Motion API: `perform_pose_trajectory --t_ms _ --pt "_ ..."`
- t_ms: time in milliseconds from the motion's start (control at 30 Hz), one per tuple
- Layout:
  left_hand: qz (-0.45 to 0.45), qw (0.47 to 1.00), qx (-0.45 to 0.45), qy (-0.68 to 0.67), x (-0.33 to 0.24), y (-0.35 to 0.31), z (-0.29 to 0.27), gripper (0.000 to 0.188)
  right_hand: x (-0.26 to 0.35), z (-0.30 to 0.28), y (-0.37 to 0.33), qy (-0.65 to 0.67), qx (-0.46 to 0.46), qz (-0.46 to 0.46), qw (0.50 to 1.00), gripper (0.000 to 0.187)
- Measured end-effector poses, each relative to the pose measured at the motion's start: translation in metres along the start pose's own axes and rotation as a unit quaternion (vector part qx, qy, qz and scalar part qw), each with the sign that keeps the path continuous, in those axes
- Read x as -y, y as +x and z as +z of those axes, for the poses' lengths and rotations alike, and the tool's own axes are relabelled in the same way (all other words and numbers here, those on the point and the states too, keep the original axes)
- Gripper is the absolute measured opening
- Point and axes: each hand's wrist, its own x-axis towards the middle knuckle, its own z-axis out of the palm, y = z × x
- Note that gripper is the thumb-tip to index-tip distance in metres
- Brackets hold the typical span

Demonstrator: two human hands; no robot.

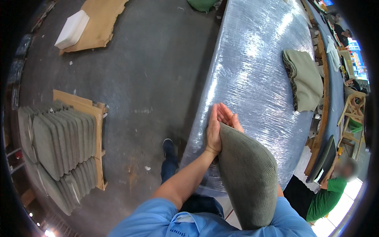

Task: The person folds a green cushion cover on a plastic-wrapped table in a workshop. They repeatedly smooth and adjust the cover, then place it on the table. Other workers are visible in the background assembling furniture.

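Observation:
A grey-green upholstered cushion (pixel 248 170) with rounded corners stands tilted against my body above the near end of a wrapped table (pixel 241 79). My left hand (pixel 214 136) presses along its left edge, the fingers stretched and close together. Behind the far corner shows part of my right hand (pixel 233 119), its palm and thumb against the cushion; the cushion hides most of that arm. Both hands support the cushion between them. Farther right on the shiny plastic film lies a folded stack of matching fabric (pixel 306 79).
Several similar cushions (pixel 65 138) stand in rows beside a cardboard-lined rack (pixel 100 138) at left. A white foam block (pixel 73 28) rests on a cardboard sheet (pixel 96 23) on the floor. At right, a person in green (pixel 327 199) is near a long workbench (pixel 325 98).

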Motion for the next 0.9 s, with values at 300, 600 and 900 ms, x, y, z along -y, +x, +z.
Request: perform_pose_trajectory --t_ms 300,600,900 --pt "0.003 0.990 0.042 -0.132 -0.062 -0.016 -0.034 0.076 0.085 0.016 -0.034 -0.043 0.009 0.062 0.997 0.094" --pt "0.100 0.978 0.077 -0.164 -0.129 -0.030 -0.014 0.083 0.141 0.079 -0.064 -0.059 0.089 -0.036 0.994 0.113" --pt "-0.163 0.913 0.069 -0.368 -0.087 -0.009 -0.003 0.069 0.071 0.045 -0.030 -0.014 0.037 -0.058 0.998 0.089"
